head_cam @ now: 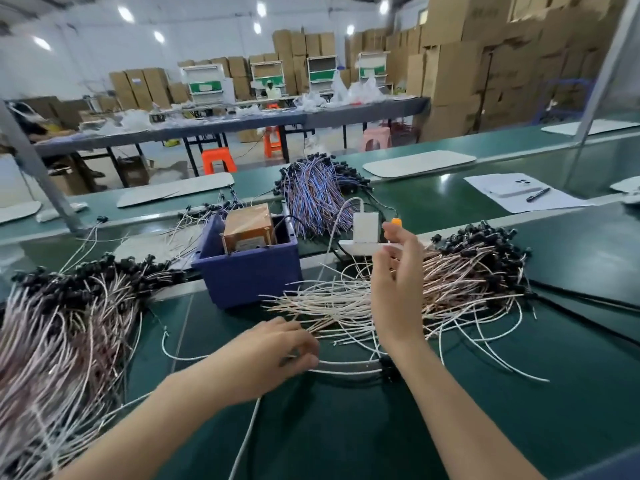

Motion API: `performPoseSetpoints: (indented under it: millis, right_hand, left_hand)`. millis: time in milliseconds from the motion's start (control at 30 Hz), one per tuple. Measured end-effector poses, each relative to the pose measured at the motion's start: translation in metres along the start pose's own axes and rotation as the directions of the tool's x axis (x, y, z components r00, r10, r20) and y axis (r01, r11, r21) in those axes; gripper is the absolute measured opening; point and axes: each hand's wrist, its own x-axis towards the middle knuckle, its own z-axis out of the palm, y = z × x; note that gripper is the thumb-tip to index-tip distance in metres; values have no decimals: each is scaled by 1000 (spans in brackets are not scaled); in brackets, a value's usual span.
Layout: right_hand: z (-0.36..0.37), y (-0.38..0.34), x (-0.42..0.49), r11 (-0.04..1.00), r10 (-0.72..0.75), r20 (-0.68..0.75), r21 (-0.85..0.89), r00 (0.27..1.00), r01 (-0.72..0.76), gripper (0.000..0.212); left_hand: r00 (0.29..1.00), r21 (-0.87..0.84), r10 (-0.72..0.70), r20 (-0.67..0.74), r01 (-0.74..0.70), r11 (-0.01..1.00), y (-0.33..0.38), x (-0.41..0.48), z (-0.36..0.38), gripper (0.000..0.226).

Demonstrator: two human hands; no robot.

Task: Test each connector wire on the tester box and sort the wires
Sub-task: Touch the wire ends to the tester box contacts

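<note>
A white tester box (365,227) with an orange light (396,222) stands on a white base behind a loose pile of pale wires (332,306). My right hand (398,285) is raised in front of the box, fingers relaxed and spread, nothing visibly in it. My left hand (273,355) rests low on the green table (346,427), fingers curled around a few white wires (346,367) with black connectors (387,368). A large heap of wires with black connectors (65,323) lies at the left, another heap (478,275) at the right.
A blue bin (242,271) holding a brown transformer-like unit (247,226) sits centre. Behind it lies a bundle of blue-red wires (318,195). Paper, a phone and a pen (537,194) lie at the far right. Metal posts stand left and right.
</note>
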Motion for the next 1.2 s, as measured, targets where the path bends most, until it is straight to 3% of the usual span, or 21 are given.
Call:
performPoseSetpoints:
  millis: [167, 300, 533, 700, 933, 1100, 1200]
  right_hand:
    - [17, 3, -14, 1000, 3, 59, -28, 998, -2, 36]
    - [25, 6, -27, 998, 19, 208, -60, 978, -7, 32]
    - [33, 9, -39, 986, 136, 553, -155, 822, -59, 27]
    - [36, 8, -40, 975, 201, 594, -194, 779, -104, 26]
    - [32, 1, -40, 971, 226, 637, -208, 737, -118, 26]
    - [24, 2, -38, 955, 240, 634, -289, 735, -63, 29]
    - [19, 4, -39, 945, 314, 662, -291, 681, -152, 31]
  left_hand:
    - [999, -19, -34, -30, 33, 999, -5, -22, 16, 21]
    - [996, -105, -69, -64, 62, 992, -3, -25, 18, 12]
    - [990, -250, -87, -111, 57, 966, 1, -27, 9, 7]
    - [987, -256, -123, -99, 95, 962, 5, -27, 2, 9]
    - [899, -163, -184, -397, 129, 978, 1, -24, -19, 14]
    - [927, -59, -167, -335, 156, 986, -9, -27, -23, 19]
    - [923, -167, -185, -336, 135, 977, -18, -33, -25, 10]
